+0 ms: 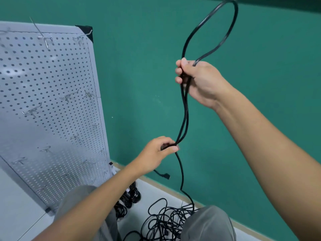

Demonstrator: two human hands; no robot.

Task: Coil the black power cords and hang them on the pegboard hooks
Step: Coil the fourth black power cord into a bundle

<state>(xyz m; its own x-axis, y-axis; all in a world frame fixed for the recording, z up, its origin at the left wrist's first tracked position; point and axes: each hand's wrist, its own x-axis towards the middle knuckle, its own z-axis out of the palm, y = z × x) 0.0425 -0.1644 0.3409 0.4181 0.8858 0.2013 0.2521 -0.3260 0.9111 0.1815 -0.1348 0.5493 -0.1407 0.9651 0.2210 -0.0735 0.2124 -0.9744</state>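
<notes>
At far left I see the grey pegboard (52,101) with bare metal hooks (32,110) leaning by the teal wall (139,66). My left hand (156,153) pinches the black power cord (185,115); my right hand (199,82) grips its raised loop. Tangled cords (166,220) lie on the pale floor (156,192).

Black power cord (184,108) — tall upright loop, tail down to floor tangle (166,221).

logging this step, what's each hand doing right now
left hand: closed, pinching the black cord
right hand: closed, gripping the same cord's loop
</notes>
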